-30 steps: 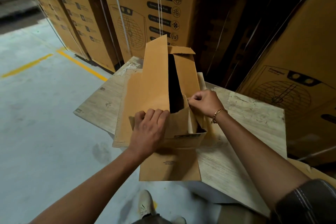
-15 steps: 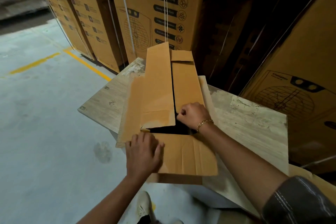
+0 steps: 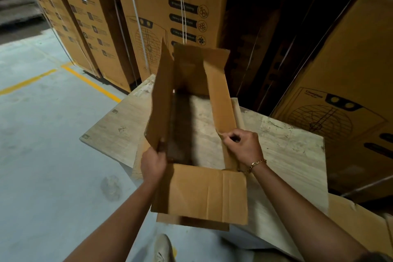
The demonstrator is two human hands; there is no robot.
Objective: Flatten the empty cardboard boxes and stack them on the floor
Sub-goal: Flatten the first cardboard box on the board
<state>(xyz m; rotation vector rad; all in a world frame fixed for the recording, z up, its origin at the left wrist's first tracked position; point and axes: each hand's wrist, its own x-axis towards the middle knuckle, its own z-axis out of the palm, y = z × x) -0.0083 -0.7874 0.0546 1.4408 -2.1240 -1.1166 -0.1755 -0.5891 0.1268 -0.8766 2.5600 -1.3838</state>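
An empty brown cardboard box (image 3: 204, 193) stands opened out on a pale wooden board (image 3: 285, 147). I can see the board through its open middle. My left hand (image 3: 154, 162) grips the near end of the left wall, which stands upright. My right hand (image 3: 244, 147) pinches the near end of the right wall. A wide near flap hangs toward me over the board's edge. A second flat cardboard piece (image 3: 140, 155) lies under the box.
Tall printed appliance cartons (image 3: 170, 6) stand close behind the board, and another one (image 3: 340, 91) at the right. Grey concrete floor (image 3: 42, 155) with yellow lines (image 3: 91, 81) lies to the left. My shoe (image 3: 162, 248) shows below the box.
The box was nearly closed, with both hands pressing on its flaps. Now both hands have pulled the side walls apart and the box stands wide open.
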